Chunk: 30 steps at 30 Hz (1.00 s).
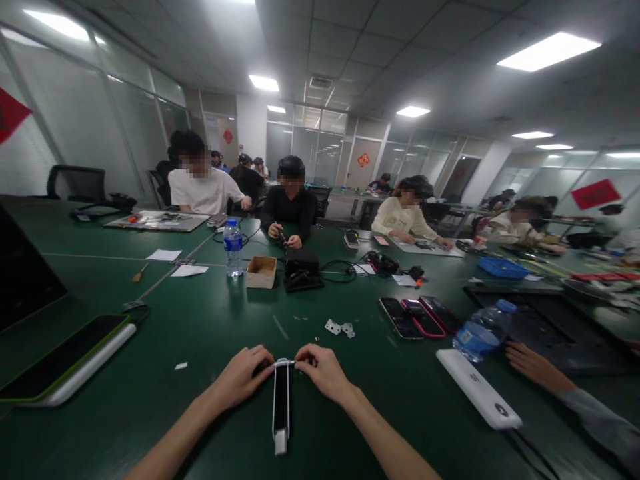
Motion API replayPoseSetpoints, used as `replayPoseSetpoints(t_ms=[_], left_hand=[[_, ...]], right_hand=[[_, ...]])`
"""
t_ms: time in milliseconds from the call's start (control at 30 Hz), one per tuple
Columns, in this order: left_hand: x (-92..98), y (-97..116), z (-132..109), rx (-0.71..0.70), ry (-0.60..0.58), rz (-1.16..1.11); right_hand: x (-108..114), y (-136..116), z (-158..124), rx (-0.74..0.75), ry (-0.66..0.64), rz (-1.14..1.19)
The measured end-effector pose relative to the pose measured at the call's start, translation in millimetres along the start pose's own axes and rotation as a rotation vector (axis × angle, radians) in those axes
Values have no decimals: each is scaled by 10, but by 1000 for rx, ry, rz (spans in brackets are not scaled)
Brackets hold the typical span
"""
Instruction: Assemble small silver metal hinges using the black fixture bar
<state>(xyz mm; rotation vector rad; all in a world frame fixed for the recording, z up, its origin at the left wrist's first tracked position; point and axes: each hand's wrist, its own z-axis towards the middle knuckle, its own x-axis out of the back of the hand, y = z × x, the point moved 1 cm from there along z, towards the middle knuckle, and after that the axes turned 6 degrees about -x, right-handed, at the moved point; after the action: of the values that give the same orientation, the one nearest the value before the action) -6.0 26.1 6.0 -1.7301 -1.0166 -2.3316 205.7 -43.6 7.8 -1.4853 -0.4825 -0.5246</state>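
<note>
A slim, long object with a white frame and a dark face (pixel 281 403) lies on the green table, pointing away from me. A pale, silvery block (pixel 281 443) sits at its near end. Across its far end runs a thin silvery strip (pixel 283 363). My left hand (pixel 245 371) pinches the strip's left end between thumb and fingers. From the other side, my right hand (pixel 321 371) is closed with its fingertips at the strip's right end. The fingers partly cover the strip's ends. Beyond my right hand lie small metal plates (pixel 340 328).
Ahead stand a water bottle (pixel 233 248) and a small cardboard box (pixel 261 272). Several phones (pixel 411 317), a white power bank (pixel 477 388) and a tilted bottle (pixel 483 331) lie rightward, near another person's hand (pixel 537 367). A green-edged device (pixel 65 360) lies left.
</note>
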Motion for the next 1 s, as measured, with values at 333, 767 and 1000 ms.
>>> replayPoseSetpoints(t_ms=[333, 767, 1000], left_hand=[[-15, -19, 22, -8, 3, -1], [-15, -22, 19, -5, -2, -15], [-17, -40, 14, -2, -5, -46]], right_hand=[[-1, -14, 7, 76, 42, -67], [21, -11, 0, 40, -15, -44], [25, -22, -10, 37, -10, -36]])
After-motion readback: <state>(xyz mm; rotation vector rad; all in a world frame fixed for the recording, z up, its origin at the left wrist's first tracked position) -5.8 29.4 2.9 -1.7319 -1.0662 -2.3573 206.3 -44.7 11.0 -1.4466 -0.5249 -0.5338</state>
